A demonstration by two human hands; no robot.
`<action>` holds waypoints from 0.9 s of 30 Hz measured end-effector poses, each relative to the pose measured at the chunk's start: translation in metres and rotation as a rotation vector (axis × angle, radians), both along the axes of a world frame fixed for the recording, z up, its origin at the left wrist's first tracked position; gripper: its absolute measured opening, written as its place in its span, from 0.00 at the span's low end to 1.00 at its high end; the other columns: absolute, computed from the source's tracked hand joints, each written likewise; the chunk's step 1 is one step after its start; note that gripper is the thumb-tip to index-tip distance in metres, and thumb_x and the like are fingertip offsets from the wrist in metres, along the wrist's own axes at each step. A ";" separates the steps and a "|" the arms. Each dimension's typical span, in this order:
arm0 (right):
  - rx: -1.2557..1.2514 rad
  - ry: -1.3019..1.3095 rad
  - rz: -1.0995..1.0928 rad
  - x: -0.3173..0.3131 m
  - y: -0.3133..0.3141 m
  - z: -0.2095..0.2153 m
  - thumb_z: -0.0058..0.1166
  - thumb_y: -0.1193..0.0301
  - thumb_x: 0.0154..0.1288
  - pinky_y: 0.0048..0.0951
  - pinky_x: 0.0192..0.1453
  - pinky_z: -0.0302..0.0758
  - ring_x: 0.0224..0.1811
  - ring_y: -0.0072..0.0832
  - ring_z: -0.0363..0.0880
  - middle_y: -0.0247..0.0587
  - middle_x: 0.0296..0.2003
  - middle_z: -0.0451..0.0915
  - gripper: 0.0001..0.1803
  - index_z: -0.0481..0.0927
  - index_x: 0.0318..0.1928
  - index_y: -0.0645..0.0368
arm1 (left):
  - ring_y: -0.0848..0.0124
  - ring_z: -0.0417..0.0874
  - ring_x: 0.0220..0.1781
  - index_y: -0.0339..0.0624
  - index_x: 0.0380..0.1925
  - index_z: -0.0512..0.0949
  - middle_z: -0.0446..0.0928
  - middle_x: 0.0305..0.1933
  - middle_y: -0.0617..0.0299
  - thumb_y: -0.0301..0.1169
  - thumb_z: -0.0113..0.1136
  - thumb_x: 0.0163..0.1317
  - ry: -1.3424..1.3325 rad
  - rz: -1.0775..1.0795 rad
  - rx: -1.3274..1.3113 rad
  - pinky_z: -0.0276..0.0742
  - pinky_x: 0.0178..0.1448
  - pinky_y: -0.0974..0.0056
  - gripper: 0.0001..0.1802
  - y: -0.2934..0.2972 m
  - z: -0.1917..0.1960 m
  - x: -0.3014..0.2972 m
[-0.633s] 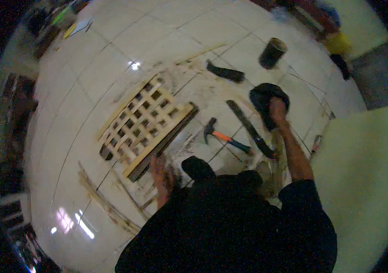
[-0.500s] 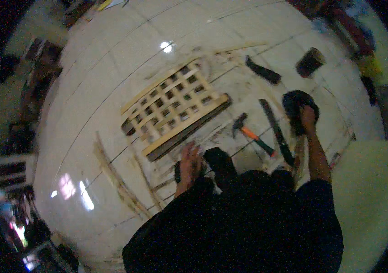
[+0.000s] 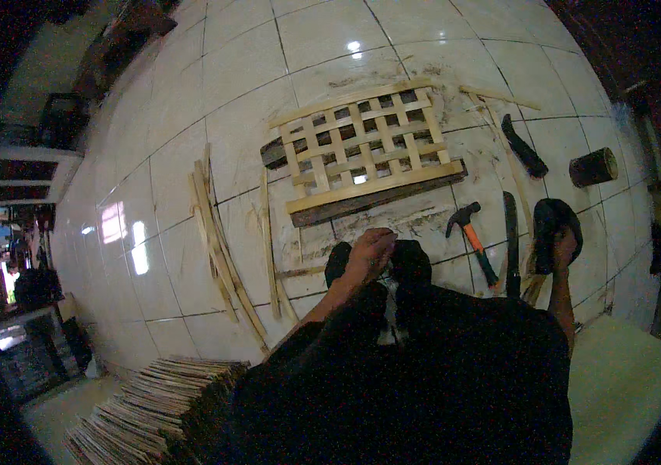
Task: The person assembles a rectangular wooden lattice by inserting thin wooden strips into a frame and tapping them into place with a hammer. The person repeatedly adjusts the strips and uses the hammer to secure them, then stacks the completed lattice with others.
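My left hand [image 3: 371,252] hangs with curled fingers over my dark shoes [image 3: 412,260], just below a woven lattice of pale bamboo strips [image 3: 361,147]. I see nothing in it. The lattice lies flat on the tiled floor across a dark plank [image 3: 381,203]. My right hand [image 3: 564,249] grips the near edge of a black round object [image 3: 553,219] on the floor at the right. My dark clothing fills the lower middle and hides both forearms' lower parts.
Between my hands lie an orange-handled hammer [image 3: 473,239] and a long dark blade [image 3: 511,246]. A black-handled tool [image 3: 523,146] and a short log [image 3: 593,166] lie further right. Loose strips [image 3: 218,249] lie at left, a stack of strips [image 3: 152,411] at lower left.
The view has swung, so the lattice now sits higher and more level. My left hand has lifted off the floor and curled. My right hand stays on the black round object.
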State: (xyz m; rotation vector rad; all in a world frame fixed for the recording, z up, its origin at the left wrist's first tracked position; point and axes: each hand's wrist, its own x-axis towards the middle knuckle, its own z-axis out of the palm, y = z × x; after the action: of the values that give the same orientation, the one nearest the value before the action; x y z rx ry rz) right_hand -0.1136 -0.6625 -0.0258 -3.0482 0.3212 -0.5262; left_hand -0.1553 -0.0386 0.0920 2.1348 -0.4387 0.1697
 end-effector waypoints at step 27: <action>1.564 0.530 0.070 0.002 0.415 0.175 0.59 0.67 0.63 0.30 0.46 0.76 0.42 0.29 0.77 0.41 0.42 0.77 0.25 0.65 0.57 0.60 | 0.74 0.80 0.39 0.36 0.42 0.79 0.81 0.38 0.61 0.30 0.64 0.60 0.740 0.136 -0.666 0.76 0.47 0.67 0.13 -0.044 0.020 0.050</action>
State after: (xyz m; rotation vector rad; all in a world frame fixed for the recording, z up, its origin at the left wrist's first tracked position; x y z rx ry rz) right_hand -0.1112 -0.2477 0.1492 -1.5662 0.3627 0.4246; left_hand -0.1057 -0.0824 0.1116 1.4252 0.1871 -0.3516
